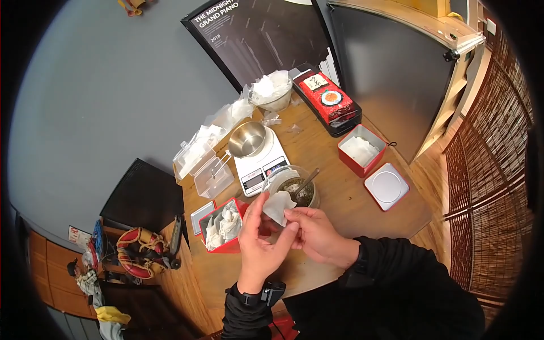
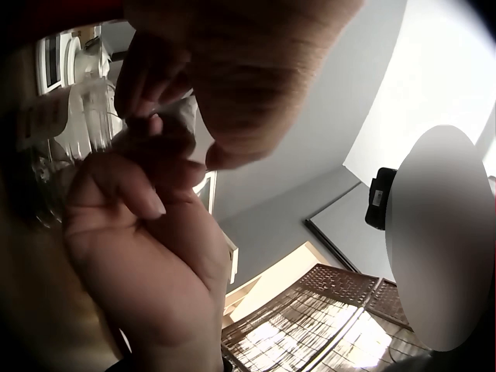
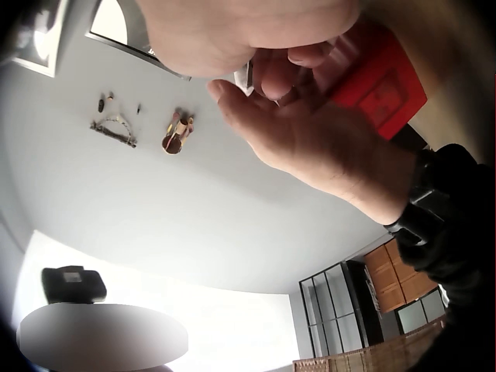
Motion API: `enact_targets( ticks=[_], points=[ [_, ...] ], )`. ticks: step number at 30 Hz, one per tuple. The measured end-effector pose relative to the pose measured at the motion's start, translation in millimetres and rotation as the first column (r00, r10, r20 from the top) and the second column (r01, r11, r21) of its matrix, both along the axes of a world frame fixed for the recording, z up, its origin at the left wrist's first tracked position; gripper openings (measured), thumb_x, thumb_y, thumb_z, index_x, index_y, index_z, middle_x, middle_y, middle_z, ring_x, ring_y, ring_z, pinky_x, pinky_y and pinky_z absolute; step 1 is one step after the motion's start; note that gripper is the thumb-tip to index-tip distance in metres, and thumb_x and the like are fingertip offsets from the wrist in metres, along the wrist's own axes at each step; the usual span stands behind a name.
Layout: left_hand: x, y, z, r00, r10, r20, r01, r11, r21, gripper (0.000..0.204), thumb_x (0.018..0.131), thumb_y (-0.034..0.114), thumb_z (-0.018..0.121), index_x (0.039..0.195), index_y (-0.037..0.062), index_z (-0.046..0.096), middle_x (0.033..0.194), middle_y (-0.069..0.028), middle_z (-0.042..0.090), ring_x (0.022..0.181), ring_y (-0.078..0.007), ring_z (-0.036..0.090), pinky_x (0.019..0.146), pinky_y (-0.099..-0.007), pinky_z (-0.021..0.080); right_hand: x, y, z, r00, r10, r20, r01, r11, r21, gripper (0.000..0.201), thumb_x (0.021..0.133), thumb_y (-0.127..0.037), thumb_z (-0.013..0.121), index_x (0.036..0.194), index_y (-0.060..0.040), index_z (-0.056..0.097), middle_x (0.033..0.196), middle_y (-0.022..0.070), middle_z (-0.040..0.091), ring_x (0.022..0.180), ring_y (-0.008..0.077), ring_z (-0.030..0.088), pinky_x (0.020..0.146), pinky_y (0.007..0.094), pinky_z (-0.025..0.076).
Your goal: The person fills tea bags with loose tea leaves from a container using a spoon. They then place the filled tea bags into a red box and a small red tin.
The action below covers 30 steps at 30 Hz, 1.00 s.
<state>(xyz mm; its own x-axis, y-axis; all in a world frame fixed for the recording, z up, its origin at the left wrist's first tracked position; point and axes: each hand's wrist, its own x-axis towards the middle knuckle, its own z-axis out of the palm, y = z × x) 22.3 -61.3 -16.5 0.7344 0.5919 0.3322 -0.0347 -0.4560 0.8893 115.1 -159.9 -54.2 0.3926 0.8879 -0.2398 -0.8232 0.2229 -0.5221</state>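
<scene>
Both hands hold a thin white filter bag (image 1: 277, 207) in front of the body, close over a glass bowl (image 1: 315, 199) in the head view. My left hand (image 1: 259, 254) has its fingers along the bag's left side and its thumb stretched toward the other hand. At the bag's lower right corner, my right hand (image 1: 323, 238) pinches it between thumb and fingers. Dark dried leaves (image 1: 305, 195) lie in the bowl, with a metal spoon (image 1: 309, 180) leaning in them. In both wrist views the hands hide most of the bag.
A white kitchen scale (image 1: 252, 175) bears a steel pan (image 1: 247, 140). Left stands a red tin (image 1: 229, 247) of filled white bags; right, another red tin (image 1: 360, 167) beside its lid (image 1: 387, 187). Behind are a bowl of white bags (image 1: 273, 105) and a red package (image 1: 327, 96).
</scene>
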Motion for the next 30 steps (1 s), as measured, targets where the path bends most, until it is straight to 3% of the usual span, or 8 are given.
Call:
enact_targets(
  ticks=[2,5,12,14,21,23,30],
  points=[
    [-1,1,4,0.997,-0.022,-0.072,0.027,0.997,0.076,0.075,0.074,0.006,0.082,0.142,0.0035,0.049,0.130,-0.0145,0.057,0.086,-0.0132,0.061,0.067,-0.0247,0.052,2,1,2,0.999,0.001,-0.044,-0.001,1.000,0.002,0.021,0.102,-0.026,0.055,0.096,-0.0076,0.063,0.074,0.0010,0.061,0.055,0.0096,0.053,0.049,0.0231,0.039],
    [4,2,3,0.997,-0.058,-0.048,0.065,0.984,0.166,0.078,0.070,0.006,0.084,0.141,0.0044,0.051,0.133,-0.0162,0.057,0.084,-0.0143,0.061,0.066,-0.0239,0.051,5,0,7,0.998,-0.001,-0.068,-0.001,1.000,-0.021,0.020,0.102,-0.025,0.056,0.091,-0.0091,0.062,0.069,-0.0016,0.055,0.051,0.0077,0.046,0.047,0.0236,0.036],
    [9,8,-3,0.998,-0.060,-0.004,0.060,0.974,0.220,0.065,0.077,0.005,0.081,0.137,0.0026,0.054,0.135,-0.0168,0.056,0.097,-0.0157,0.062,0.070,-0.0257,0.054,12,-1,2,0.978,0.064,-0.200,-0.051,0.996,0.069,0.020,0.101,-0.023,0.056,0.088,-0.0094,0.060,0.060,-0.0019,0.050,0.046,0.0069,0.040,0.045,0.0251,0.029],
    [10,8,-1,0.995,-0.094,-0.047,0.102,0.969,0.227,0.061,0.084,-0.007,0.071,0.140,-0.0006,0.048,0.135,-0.0131,0.051,0.106,-0.0140,0.059,0.078,-0.0256,0.054,13,-1,1,0.977,0.070,-0.199,-0.056,0.996,0.072,0.019,0.101,-0.023,0.056,0.089,-0.0091,0.061,0.058,-0.0019,0.048,0.045,0.0071,0.039,0.045,0.0252,0.029],
    [11,10,0,0.994,-0.048,-0.101,0.067,0.979,0.193,0.061,0.086,-0.004,0.071,0.141,0.0000,0.046,0.132,-0.0137,0.055,0.105,-0.0154,0.061,0.081,-0.0263,0.054,13,-1,4,0.983,0.066,-0.172,-0.054,0.996,0.074,0.018,0.101,-0.022,0.056,0.092,-0.0081,0.063,0.056,-0.0014,0.048,0.043,0.0077,0.037,0.044,0.0257,0.029],
    [12,3,10,0.996,-0.048,-0.079,0.053,0.997,0.059,0.064,0.085,-0.003,0.072,0.143,0.0003,0.043,0.135,-0.0149,0.054,0.103,-0.0157,0.062,0.080,-0.0259,0.054,15,-3,9,0.985,0.060,-0.163,-0.050,0.997,0.064,0.018,0.101,-0.022,0.056,0.093,-0.0080,0.063,0.056,-0.0012,0.049,0.043,0.0078,0.037,0.044,0.0257,0.029],
    [12,3,9,0.996,-0.048,-0.081,0.051,0.998,0.032,0.067,0.085,-0.003,0.073,0.144,0.0007,0.041,0.136,-0.0158,0.054,0.102,-0.0148,0.063,0.076,-0.0242,0.054,18,-3,12,0.985,0.049,-0.163,-0.040,0.998,0.058,0.021,0.101,-0.024,0.056,0.087,-0.0091,0.060,0.058,-0.0007,0.052,0.043,0.0079,0.039,0.043,0.0252,0.030]
  ],
)
